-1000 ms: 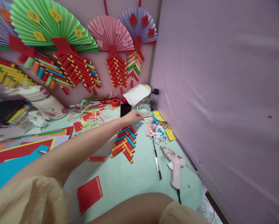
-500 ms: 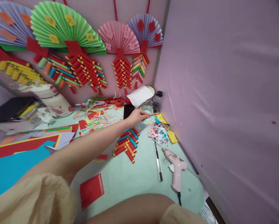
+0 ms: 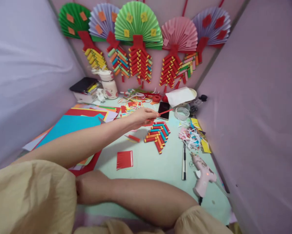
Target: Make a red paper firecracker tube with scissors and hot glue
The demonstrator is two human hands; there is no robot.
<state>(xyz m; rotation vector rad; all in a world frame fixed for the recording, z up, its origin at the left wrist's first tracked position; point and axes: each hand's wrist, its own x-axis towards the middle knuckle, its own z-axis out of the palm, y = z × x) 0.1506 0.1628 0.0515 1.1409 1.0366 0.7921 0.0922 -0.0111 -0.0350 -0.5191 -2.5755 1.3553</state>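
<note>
Head cam: our L hand [image 3: 144, 116] pinches a red strip [image 3: 166, 112] over the desk [image 3: 155, 165].
L fingertips grip strip's one end; it crosses the phone [image 3: 164, 106] in view. Paper-roll cluster [image 3: 159, 134] lies just nearer us. Our R hand [image 3: 89, 188] sits low by L sleeve [image 3: 36, 191], well apart from L; fingers hidden, can't tell grip. Fringed red sheet [image 3: 125, 159] lies mid-desk; cutter [image 3: 184, 162] + glue gun [image 3: 202, 178] on R side, scraps [image 3: 192, 138] approx. beyond cutter.
</note>
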